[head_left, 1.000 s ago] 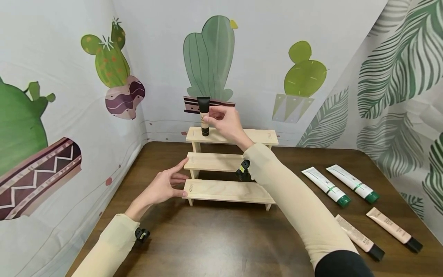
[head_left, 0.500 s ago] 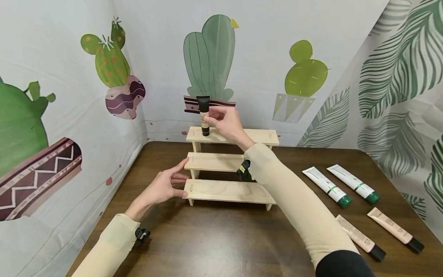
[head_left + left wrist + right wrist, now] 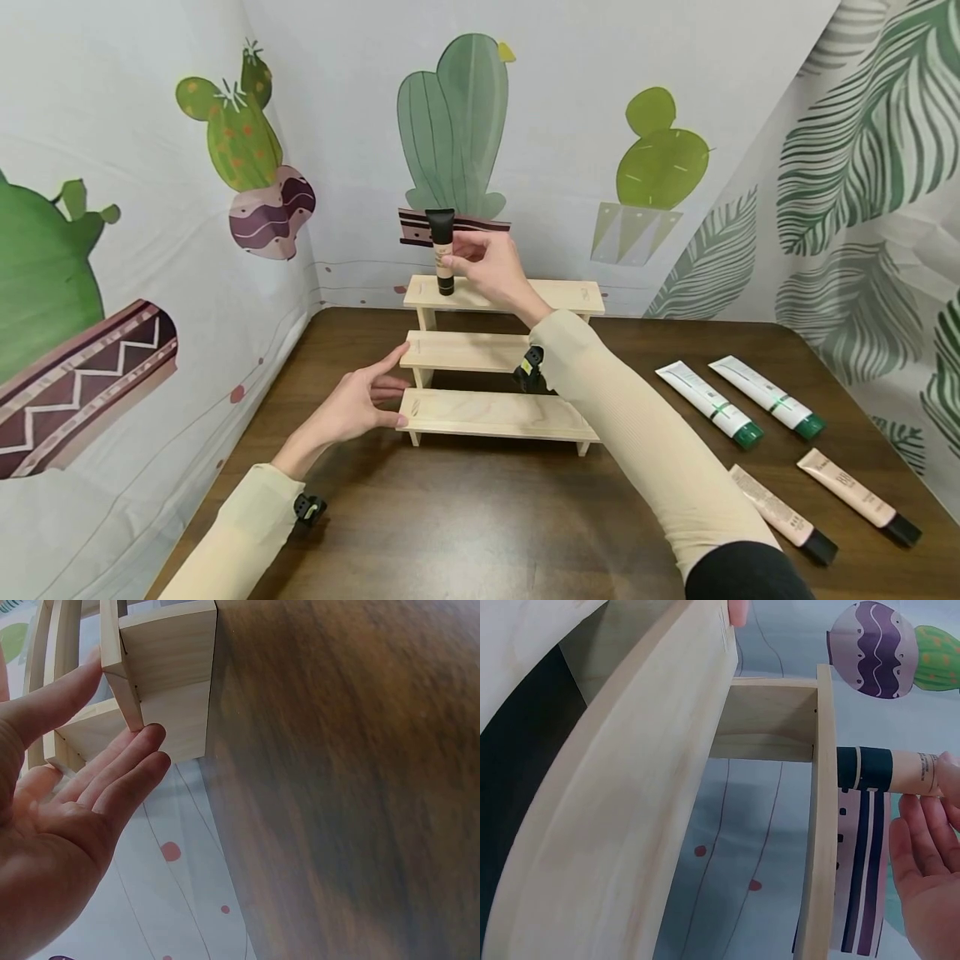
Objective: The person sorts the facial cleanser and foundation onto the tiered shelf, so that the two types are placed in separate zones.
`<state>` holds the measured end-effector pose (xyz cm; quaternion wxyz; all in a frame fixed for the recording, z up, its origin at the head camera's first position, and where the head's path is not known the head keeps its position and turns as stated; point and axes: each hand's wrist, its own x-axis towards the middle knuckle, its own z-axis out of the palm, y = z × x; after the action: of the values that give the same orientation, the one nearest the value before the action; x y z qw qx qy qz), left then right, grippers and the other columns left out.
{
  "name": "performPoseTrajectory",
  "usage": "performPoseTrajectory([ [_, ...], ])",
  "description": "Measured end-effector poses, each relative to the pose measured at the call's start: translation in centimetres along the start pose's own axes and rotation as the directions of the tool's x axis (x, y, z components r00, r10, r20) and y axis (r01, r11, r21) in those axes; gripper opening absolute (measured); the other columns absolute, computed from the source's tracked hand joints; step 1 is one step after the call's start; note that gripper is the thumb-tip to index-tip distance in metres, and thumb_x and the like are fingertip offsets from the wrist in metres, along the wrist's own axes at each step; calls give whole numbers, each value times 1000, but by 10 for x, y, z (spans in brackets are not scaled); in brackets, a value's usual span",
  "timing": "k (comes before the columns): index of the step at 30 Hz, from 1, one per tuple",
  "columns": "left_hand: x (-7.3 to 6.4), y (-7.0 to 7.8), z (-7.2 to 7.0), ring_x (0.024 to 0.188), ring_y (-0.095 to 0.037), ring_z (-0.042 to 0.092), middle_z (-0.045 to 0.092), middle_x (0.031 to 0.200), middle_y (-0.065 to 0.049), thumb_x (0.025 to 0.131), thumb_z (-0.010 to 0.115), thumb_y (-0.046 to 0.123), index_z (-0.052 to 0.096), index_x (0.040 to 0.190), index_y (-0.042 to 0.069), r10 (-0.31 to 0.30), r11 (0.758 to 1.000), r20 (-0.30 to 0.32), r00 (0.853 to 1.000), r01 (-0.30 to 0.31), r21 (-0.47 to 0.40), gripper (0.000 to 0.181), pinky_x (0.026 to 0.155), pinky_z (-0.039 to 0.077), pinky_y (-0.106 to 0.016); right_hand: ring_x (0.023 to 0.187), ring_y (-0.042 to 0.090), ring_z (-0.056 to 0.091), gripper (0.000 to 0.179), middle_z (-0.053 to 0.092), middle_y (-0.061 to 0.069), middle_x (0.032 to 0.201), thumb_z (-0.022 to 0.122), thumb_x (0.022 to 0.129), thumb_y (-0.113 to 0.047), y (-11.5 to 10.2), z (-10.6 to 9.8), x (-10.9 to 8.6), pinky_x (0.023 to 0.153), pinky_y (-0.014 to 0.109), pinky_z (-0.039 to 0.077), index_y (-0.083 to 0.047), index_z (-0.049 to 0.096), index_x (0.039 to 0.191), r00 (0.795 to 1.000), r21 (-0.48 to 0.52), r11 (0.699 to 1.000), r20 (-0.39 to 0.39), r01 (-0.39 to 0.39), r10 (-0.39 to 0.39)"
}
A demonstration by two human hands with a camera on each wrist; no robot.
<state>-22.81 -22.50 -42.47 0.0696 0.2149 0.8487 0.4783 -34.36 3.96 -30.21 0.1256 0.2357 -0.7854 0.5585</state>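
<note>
A three-tier pale wooden display stand [image 3: 495,412] stands on the table. On the left end of its top tier, a slim beige tube with black ends [image 3: 443,260] stands nearly upright, cap down. My right hand [image 3: 491,265] pinches this tube between thumb and fingers; in the right wrist view, the cosmetic tube [image 3: 907,772] meets the top board. At the stand's left side, my left hand [image 3: 352,404] touches the ends of the lower and middle tiers with thumb and index finger. The left wrist view shows the fingers [image 3: 131,780] mostly straight beside the wooden boards.
Two white tubes with green caps [image 3: 708,402] [image 3: 767,397] lie on the table at the right. Nearer me lie two pinkish tubes with black caps [image 3: 780,510] [image 3: 855,495]. A cactus-print cloth [image 3: 562,125] hangs close behind the dark wooden table [image 3: 450,517].
</note>
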Motion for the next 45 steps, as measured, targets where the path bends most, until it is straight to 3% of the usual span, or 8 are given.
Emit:
performPoseTrajectory([
  [8,1,1,1,118,-41,68,70,125,-26,77,92,-6,29,169,23,-1,1000,2,1000,1,-5,114,101,56,-53,92,21,72,38,76,14,106,83,92,-6,0,-12,-8,81,27,59,1,74,128,1000,9,1000,2,9,-9],
  [15,0,0,0,118,-41,68,70,125,-26,77,91,-6,29,169,22,0,1000,2,1000,0,-11,114,101,57,-50,92,23,71,36,74,20,110,81,94,-6,0,-32,-33,84,31,60,1,74,128,999,-36,999,48,18,-16],
  [24,-1,-2,2,119,-42,68,69,126,-27,79,91,-4,27,169,24,-5,1000,8,1000,5,-3,115,102,56,-51,87,21,70,31,75,11,104,80,94,-6,8,-65,-76,83,34,61,1,76,124,995,-105,993,88,53,-44],
  [36,0,-1,0,119,-41,68,69,126,-27,79,91,-4,27,169,25,-11,1000,0,1000,11,-13,115,103,54,-56,82,17,67,29,75,3,95,84,91,-7,19,-101,-140,73,25,57,-4,79,119,992,-212,975,118,70,-45],
  [45,-1,-1,0,120,-42,67,67,128,-29,80,90,-5,26,169,25,-1,1000,13,1000,1,-16,114,103,54,-56,82,13,68,29,75,-2,96,84,91,-7,35,-138,-195,68,22,54,-4,79,119,995,-292,955,91,58,-32],
])
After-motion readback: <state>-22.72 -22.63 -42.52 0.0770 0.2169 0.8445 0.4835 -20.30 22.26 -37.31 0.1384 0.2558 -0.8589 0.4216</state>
